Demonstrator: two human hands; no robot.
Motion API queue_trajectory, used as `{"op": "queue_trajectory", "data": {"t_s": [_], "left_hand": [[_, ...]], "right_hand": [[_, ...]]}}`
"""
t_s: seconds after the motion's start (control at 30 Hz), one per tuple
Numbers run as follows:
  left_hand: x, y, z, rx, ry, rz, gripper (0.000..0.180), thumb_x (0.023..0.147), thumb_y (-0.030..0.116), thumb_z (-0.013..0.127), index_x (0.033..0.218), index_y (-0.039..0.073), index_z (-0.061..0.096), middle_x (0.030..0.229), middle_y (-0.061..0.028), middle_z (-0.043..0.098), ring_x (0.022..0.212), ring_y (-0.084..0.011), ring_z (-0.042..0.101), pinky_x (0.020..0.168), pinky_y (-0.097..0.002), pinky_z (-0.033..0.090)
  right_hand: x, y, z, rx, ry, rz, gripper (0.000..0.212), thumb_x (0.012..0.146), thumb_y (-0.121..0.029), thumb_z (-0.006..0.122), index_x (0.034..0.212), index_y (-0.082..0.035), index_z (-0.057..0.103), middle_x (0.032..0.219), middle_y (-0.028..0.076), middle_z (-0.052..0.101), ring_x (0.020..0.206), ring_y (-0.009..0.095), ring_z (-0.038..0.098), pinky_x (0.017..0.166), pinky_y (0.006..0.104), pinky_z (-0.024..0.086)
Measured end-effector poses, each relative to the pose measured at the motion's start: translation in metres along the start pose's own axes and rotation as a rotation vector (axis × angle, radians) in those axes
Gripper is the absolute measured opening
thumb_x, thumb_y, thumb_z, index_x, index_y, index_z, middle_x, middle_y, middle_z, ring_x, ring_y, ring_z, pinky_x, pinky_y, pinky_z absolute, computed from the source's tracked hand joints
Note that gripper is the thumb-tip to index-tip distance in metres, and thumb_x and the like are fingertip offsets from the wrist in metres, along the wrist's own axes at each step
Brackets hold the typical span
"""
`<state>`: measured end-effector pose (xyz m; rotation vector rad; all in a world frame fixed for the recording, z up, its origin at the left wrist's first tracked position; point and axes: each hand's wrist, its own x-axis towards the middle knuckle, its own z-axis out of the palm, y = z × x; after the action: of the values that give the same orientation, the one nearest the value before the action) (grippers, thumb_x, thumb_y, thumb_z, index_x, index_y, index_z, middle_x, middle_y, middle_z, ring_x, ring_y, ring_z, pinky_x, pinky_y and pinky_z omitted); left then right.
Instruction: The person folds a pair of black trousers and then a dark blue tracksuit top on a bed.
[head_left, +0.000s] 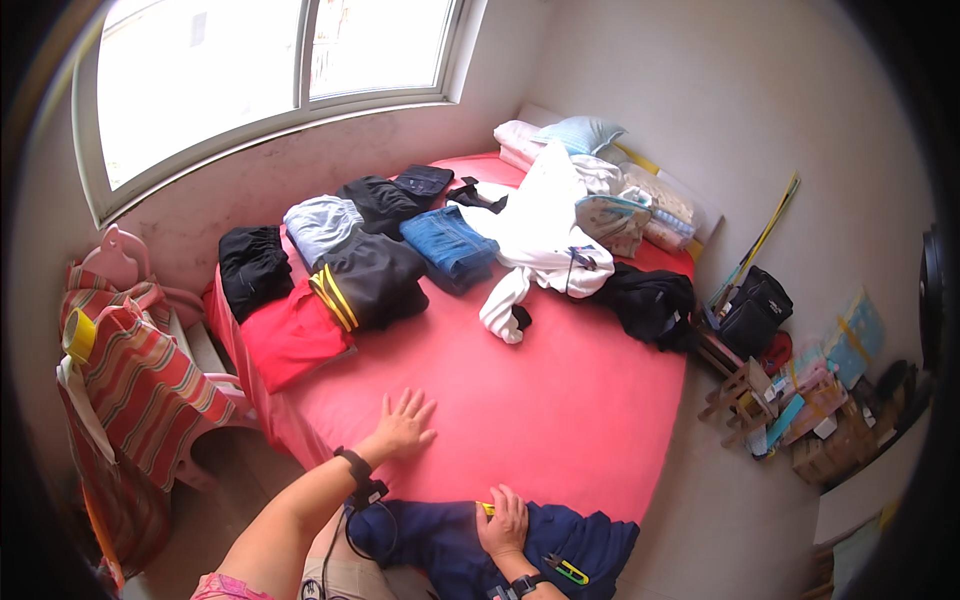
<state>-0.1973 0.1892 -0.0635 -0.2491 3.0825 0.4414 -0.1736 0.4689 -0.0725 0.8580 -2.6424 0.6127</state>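
My left hand [405,425] lies with fingers spread flat on the pink-red bedsheet [560,400], holding nothing. My right hand [503,525] rests with fingers stretched out on a dark navy garment [590,530] spread over the near edge of the bed. A small yellow bit [487,508] shows beside its thumb; whether it belongs to the garment I cannot tell. Yellow-green thread snips [567,569] lie on the same garment, just right of my right wrist. A black strap and a dark cable run from my left wrist.
Folded clothes line the bed's far left: black shorts [252,265], a red garment [290,338], blue jeans [450,247]. A white hooded top [545,230] and a black garment [650,305] lie beyond. A pink chair [125,265] with striped cloth stands left; boxes and a black bag [757,310] right.
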Motion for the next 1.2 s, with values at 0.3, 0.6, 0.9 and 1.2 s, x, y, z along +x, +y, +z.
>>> {"op": "queue_trajectory", "data": {"t_s": [0.3, 0.6, 0.9, 1.2], "left_hand": [[-0.011, 0.002, -0.002, -0.052, 0.169, -0.052, 0.063, 0.085, 0.047, 0.049, 0.139, 0.016, 0.038, 0.147, -0.012, 0.028, 0.139, -0.0282, 0.018, 0.111, -0.0524, 0.007], [-0.017, 0.009, -0.009, -0.081, 0.202, -0.043, 0.061, 0.082, 0.043, 0.053, 0.136, 0.015, 0.041, 0.145, -0.0111, 0.032, 0.137, -0.028, 0.021, 0.112, -0.0492, 0.009], [-0.013, 0.01, -0.01, -0.063, 0.238, -0.038, 0.057, 0.082, 0.038, 0.054, 0.133, 0.014, 0.044, 0.142, -0.0125, 0.035, 0.136, -0.0303, 0.024, 0.112, -0.0495, 0.011], [-0.001, 0.007, -0.004, -0.014, 0.222, -0.018, 0.053, 0.087, 0.034, 0.05, 0.136, 0.015, 0.04, 0.145, -0.0112, 0.031, 0.137, -0.0292, 0.022, 0.112, -0.0496, 0.011]], "right_hand": [[0.003, -0.003, 0.006, 0.057, -0.027, 0.027, 0.042, 0.083, -0.036, 0.059, 0.112, -0.007, 0.055, 0.117, 0.011, 0.054, 0.107, 0.029, 0.051, 0.089, 0.0414, 0.042], [0.023, 0.023, 0.005, 0.253, -0.183, 0.023, 0.034, 0.081, -0.025, 0.063, 0.106, -0.003, 0.057, 0.108, 0.015, 0.055, 0.102, 0.033, 0.052, 0.087, 0.041, 0.044], [0.046, 0.086, -0.067, 0.629, -0.36, 0.318, 0.027, 0.084, -0.021, 0.062, 0.103, -0.003, 0.059, 0.096, 0.016, 0.061, 0.09, 0.029, 0.061, 0.08, 0.0355, 0.048], [-0.058, 0.088, -0.157, 0.244, -0.227, 0.359, 0.036, 0.07, -0.016, 0.074, 0.102, -0.006, 0.061, 0.098, 0.012, 0.062, 0.096, 0.031, 0.057, 0.085, 0.039, 0.045]]}}
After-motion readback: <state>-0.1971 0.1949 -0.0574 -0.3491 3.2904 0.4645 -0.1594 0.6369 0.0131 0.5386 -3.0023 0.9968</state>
